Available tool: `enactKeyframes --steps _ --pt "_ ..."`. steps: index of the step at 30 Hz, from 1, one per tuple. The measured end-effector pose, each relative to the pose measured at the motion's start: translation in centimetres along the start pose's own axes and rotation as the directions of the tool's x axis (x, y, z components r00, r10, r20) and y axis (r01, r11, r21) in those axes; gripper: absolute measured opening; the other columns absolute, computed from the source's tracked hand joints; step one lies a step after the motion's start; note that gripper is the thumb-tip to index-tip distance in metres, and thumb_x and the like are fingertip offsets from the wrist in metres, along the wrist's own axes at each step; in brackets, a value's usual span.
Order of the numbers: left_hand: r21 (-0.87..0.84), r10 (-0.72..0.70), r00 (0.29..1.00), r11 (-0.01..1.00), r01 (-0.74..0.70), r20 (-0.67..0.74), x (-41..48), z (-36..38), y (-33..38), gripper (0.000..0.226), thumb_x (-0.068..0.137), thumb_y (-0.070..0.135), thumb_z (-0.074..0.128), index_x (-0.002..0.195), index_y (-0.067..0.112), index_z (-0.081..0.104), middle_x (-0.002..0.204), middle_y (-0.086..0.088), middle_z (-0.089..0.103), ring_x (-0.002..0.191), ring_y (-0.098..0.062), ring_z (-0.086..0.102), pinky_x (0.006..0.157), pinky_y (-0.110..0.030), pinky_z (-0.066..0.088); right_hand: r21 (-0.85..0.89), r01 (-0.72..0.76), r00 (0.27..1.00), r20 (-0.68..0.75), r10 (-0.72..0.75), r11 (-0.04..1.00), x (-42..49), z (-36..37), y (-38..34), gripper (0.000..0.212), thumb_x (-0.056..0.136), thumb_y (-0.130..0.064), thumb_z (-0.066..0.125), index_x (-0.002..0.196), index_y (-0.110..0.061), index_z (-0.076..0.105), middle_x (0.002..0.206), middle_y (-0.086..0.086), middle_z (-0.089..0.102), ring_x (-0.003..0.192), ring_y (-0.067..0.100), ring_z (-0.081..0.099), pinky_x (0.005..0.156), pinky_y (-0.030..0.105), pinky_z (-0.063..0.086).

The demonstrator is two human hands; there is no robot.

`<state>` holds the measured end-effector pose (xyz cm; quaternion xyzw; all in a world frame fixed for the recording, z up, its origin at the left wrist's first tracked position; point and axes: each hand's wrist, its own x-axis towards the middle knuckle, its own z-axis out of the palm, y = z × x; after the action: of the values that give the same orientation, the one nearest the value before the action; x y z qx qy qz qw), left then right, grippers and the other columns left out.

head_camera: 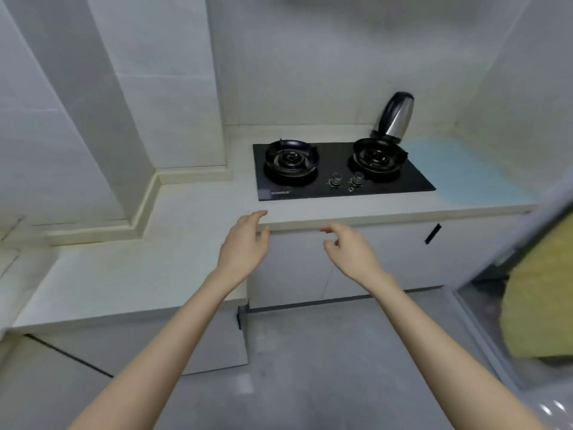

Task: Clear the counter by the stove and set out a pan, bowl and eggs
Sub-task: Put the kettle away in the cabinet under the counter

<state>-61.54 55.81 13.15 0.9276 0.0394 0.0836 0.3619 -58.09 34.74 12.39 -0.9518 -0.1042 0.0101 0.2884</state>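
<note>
Two bare hands hover at the front edge of the pale stone desk (pixel 173 212), both empty.

Our left hand (pixel 245 243) has a wide grip, fingers nearly straight, tips over the desk's edge; we cannot tell whether they touch it. Our right hand (pixel 350 246) is near it, in front of the white cabinet door (pixel 400 252), with a loosely curled grip that holds nothing. We see the black glass two-burner gas stove (pixel 341 184) set into the desk. A steel kettle with a black lid (pixel 397 119) stands just behind its right burner, and a pale blue mat (pixel 465 172) lies to the stove's right.
</note>
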Motion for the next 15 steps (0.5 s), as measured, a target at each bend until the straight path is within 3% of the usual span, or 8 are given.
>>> enactKeyframes --steps 7,12,15 --pt "-0.084 0.105 0.991 0.992 -0.098 0.083 3.8 10.7 12.2 0.043 0.098 0.023 0.045 0.140 0.018 0.042 0.139 -0.006 0.048 0.127 -0.022 0.046 0.105 -0.033 0.036 -0.039 -0.071 0.995 -0.075 0.068 0.997 -1.2 -9.8 13.0 0.035 0.096 -0.016 0.047 0.130 -0.021 0.053 0.135 -0.002 0.054 0.108 0.020 0.057 0.080 0.024 0.039" --pt "-0.090 0.156 0.982 0.985 -0.147 0.108 6.4 15.8 18.9 0.042 0.098 0.022 0.045 0.139 0.018 0.043 0.138 -0.005 0.049 0.125 -0.022 0.047 0.104 -0.032 0.035 -0.012 -0.137 0.982 -0.134 0.134 0.991 -1.0 -14.8 19.0 0.035 0.096 -0.016 0.047 0.130 -0.020 0.054 0.133 -0.002 0.055 0.107 0.019 0.057 0.086 0.027 0.044" --pt "-0.107 0.191 0.971 0.979 -0.176 0.142 8.4 18.1 21.7 0.042 0.098 0.023 0.045 0.140 0.019 0.042 0.139 -0.004 0.049 0.126 -0.020 0.046 0.105 -0.033 0.036 0.002 -0.157 0.972 -0.178 0.154 0.988 0.2 -16.9 21.8 0.034 0.096 -0.017 0.048 0.129 -0.019 0.055 0.127 0.000 0.058 0.103 0.019 0.057 0.081 0.027 0.045"
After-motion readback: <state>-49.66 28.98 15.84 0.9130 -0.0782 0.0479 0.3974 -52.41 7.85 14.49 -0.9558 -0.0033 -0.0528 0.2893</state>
